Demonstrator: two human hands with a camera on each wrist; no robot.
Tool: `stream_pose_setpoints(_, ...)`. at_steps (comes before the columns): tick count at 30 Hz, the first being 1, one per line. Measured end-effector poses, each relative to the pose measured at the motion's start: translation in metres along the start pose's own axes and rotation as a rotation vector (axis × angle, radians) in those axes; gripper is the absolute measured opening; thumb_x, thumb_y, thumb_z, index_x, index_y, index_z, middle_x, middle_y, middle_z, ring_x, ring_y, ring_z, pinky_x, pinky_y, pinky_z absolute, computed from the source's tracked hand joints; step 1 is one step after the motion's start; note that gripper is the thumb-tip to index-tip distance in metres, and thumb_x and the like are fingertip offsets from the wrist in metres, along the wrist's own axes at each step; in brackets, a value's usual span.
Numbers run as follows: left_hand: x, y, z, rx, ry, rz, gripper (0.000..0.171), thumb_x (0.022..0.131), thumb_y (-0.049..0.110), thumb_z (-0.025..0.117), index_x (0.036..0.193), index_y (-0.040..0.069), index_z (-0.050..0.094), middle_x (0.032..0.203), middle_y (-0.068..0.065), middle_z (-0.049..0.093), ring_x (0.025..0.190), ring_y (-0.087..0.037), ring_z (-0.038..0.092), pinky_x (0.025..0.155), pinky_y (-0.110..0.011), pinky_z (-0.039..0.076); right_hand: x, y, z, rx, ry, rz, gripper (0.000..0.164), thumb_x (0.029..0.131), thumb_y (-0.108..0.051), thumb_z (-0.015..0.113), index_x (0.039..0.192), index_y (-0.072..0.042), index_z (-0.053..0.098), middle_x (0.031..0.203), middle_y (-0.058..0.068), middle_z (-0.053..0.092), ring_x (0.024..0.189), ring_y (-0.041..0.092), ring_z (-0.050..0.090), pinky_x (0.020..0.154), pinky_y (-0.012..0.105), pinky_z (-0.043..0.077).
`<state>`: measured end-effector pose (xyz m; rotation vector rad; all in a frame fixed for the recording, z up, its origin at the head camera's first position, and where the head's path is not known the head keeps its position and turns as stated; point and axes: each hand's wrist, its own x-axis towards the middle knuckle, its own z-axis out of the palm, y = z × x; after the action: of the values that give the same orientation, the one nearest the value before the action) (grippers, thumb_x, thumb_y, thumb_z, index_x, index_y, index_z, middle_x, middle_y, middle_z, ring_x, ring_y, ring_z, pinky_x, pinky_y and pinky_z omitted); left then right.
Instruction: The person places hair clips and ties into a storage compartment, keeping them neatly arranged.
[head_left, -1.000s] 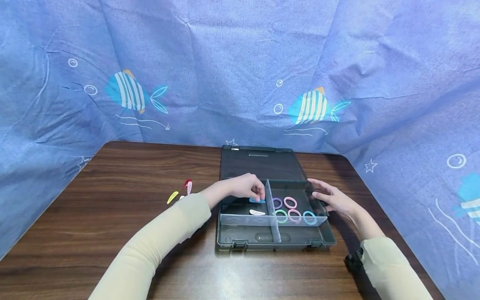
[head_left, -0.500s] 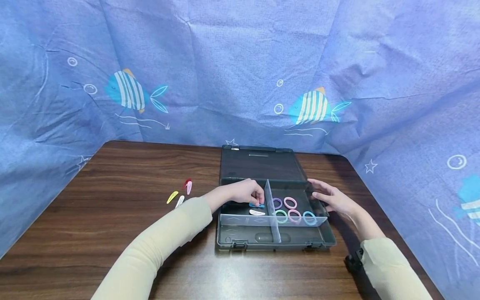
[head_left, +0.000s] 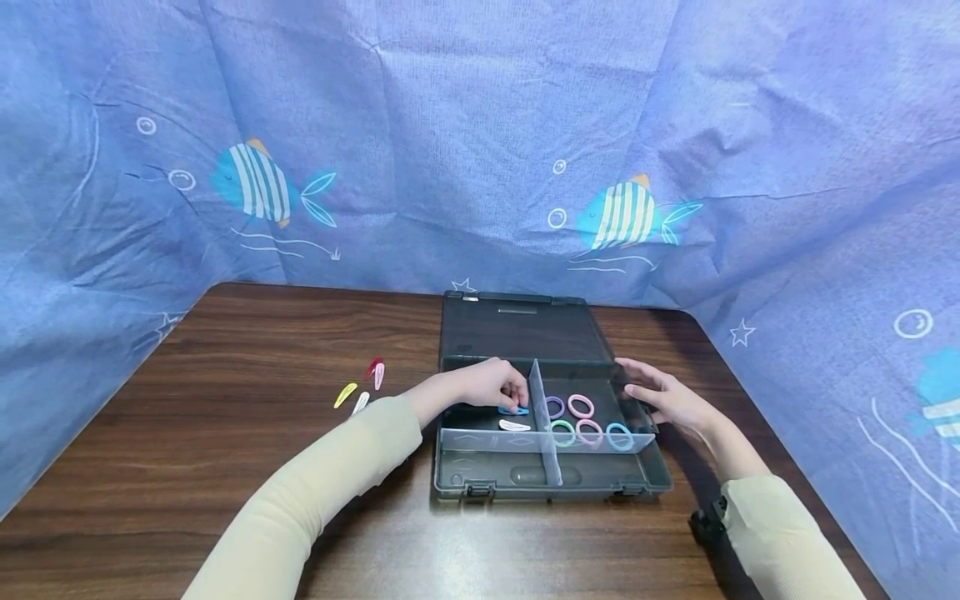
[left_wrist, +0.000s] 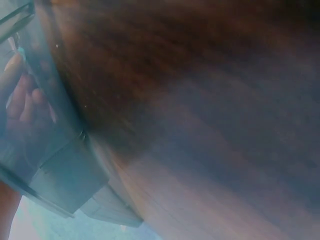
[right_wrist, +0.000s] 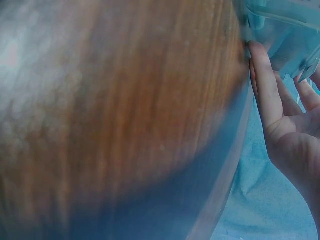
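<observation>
My left hand reaches into the back left compartment of a dark see-through plastic box, its thumb and fingertips pinching a blue hair clip low over the floor. Just in front of that clip lies a white hair clip. In the left wrist view the fingers show through the box's wall. At the box's right side my right hand rests with fairly straight fingers against the wall; in the right wrist view one straight finger touches the box.
Several hair ties, among them a green hair tie, lie in the right compartment. Clear dividers part the box; its lid lies folded back. Left of it on the table are red, pink, white and yellow hair clips.
My left hand has moved slightly toward the front of the box, with the blue hair clip now closer to the white one. The right hand has stayed put.
</observation>
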<state>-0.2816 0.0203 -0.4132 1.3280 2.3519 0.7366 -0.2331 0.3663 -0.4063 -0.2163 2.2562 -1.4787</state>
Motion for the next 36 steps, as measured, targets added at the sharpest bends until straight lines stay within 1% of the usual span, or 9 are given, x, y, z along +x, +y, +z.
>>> stream_pose_setpoints(5,-0.005,-0.001,-0.005,-0.001,0.019,0.003,0.006,0.087,0.013,0.068,0.093,0.014,0.07,0.084,0.009,0.065,0.077,-0.003,0.056,0.073,-0.019,0.046,0.001,0.0,0.001,0.006,0.005,-0.006,0.059,0.099,-0.024,0.049,0.15,-0.017,0.02,0.152,0.019,0.017,0.126,0.038,0.037,0.08,0.048,0.051)
stream_pose_setpoints(9,-0.012,0.001,-0.011,0.009,0.04,0.011,0.008,0.087,0.012,0.068,0.094,0.011,0.07,0.084,0.008,0.066,0.077,-0.004,0.056,0.074,-0.02,0.046,0.0,0.001,0.0,0.001,0.011,-0.002,0.057,0.1,-0.023,0.047,0.15,-0.018,0.021,0.152,0.019,0.018,0.124,0.034,0.041,0.08,0.048,0.052)
stream_pose_setpoints(13,-0.02,0.004,-0.019,0.002,0.058,0.035,0.01,0.086,0.009,0.069,0.095,0.007,0.07,0.085,0.004,0.068,0.078,-0.005,0.058,0.075,-0.021,0.047,0.0,0.001,0.001,-0.013,0.02,0.013,0.057,0.1,-0.024,0.047,0.15,-0.021,0.021,0.152,0.018,0.019,0.125,0.036,0.04,0.082,0.049,0.051)
stream_pose_setpoints(16,-0.028,0.005,-0.024,-0.007,0.067,0.045,0.012,0.085,0.009,0.069,0.097,0.005,0.07,0.087,0.003,0.068,0.079,-0.005,0.058,0.075,-0.021,0.047,0.001,0.001,0.001,-0.023,0.03,0.023,0.056,0.1,-0.025,0.047,0.15,-0.023,0.022,0.151,0.017,0.021,0.126,0.037,0.039,0.082,0.049,0.051)
stream_pose_setpoints(22,-0.044,0.004,-0.032,-0.015,0.106,0.053,0.015,0.084,0.008,0.07,0.098,0.005,0.069,0.088,0.0,0.068,0.079,-0.006,0.057,0.075,-0.022,0.047,0.0,0.0,0.0,-0.019,0.019,0.013,0.06,0.098,-0.028,0.05,0.15,-0.019,0.021,0.152,0.019,0.018,0.125,0.037,0.04,0.081,0.048,0.051)
stream_pose_setpoints(29,-0.062,0.003,-0.043,-0.027,0.148,0.034,0.016,0.084,0.009,0.07,0.099,0.005,0.069,0.094,-0.008,0.069,0.082,-0.008,0.058,0.081,-0.035,0.05,0.0,0.0,0.0,-0.04,0.013,0.001,0.059,0.099,-0.026,0.048,0.151,-0.018,0.019,0.153,0.02,0.017,0.127,0.039,0.038,0.081,0.048,0.05)
stream_pose_setpoints(32,-0.071,0.002,-0.048,-0.034,0.167,0.014,0.017,0.085,0.011,0.07,0.1,0.005,0.069,0.096,-0.008,0.069,0.084,-0.009,0.058,0.082,-0.037,0.05,0.0,0.0,0.0,-0.042,0.02,0.011,0.058,0.1,-0.025,0.047,0.15,-0.019,0.02,0.153,0.018,0.019,0.126,0.036,0.04,0.082,0.049,0.05)
stream_pose_setpoints(36,-0.086,0.001,-0.054,-0.041,0.204,0.007,0.018,0.084,0.014,0.071,0.1,0.006,0.069,0.094,-0.004,0.068,0.086,-0.01,0.059,0.082,-0.038,0.05,0.0,-0.001,0.001,-0.042,0.027,0.022,0.057,0.1,-0.026,0.047,0.15,-0.021,0.021,0.152,0.016,0.02,0.124,0.031,0.043,0.082,0.048,0.05)
